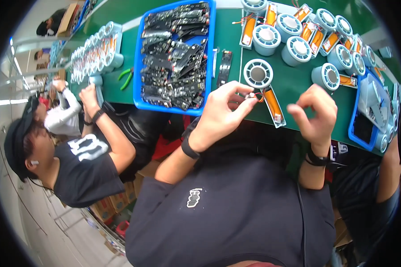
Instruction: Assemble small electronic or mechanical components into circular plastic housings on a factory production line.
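Observation:
My left hand (222, 111) pinches a small connector with thin red wires (252, 95) at the front edge of the green table (298, 84). The wires lead to an orange battery pack in a clear sleeve (273, 106) lying beside a round white-and-blue housing (258, 73). My right hand (315, 115) hovers to the right of the pack, fingers curled with the thumb and forefinger close together; whether it holds anything is unclear.
A blue tray (138, 80) of several black circuit parts sits left of my hands. More round housings (266, 39) and orange packs (249, 27) fill the far right. A second blue tray (359, 138) lies right. Green pliers (127, 76) rest left. A co-worker's hand (90, 95) works at the left.

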